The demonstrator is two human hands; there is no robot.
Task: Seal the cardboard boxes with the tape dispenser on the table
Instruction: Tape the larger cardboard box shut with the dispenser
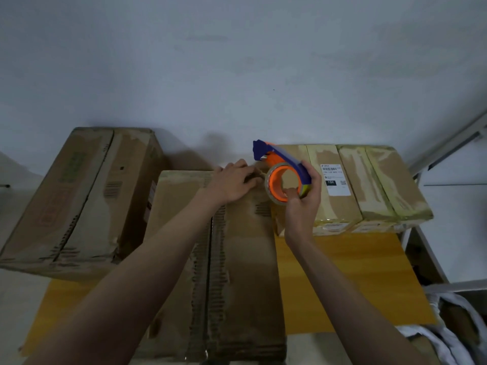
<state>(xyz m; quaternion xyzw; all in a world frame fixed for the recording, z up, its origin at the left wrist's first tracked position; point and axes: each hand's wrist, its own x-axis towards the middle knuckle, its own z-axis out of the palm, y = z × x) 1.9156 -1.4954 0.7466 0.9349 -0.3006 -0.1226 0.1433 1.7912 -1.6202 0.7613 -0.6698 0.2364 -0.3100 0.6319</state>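
Looking down from the head camera, the right hand (303,204) grips the dispenser (283,171), fingers curled over its blue back and the thumb tucked inside the orange core of the tape roll. The dispenser is held up in the air, above the far right corner of the middle box (237,259), with its blue toothed end pointing up and away toward the wall (237,61).

The left hand (233,184) lies just beside the roll, over the far end of the middle box. Its fingers are bent toward the roll and seem to pinch the loose tape end (the strip itself is too thin and pale to make out for certain).

The middle box runs lengthwise away from the person on the yellow table (342,280), its flaps closed, a dark seam down the centre with torn, ridged cardboard on both sides of it.

A larger box (79,196) sits to the left, angled, partly off the table edge; it too shows a dark seam along its top.

To the right, at the far edge of the table, two smaller boxes stand side by side, touching. The nearer one, the labelled box (332,185), carries a white shipping label and glossy tape bands; the right box (382,183) is also banded with tape.

White cloth (453,325) lies at the lower right, off the table.
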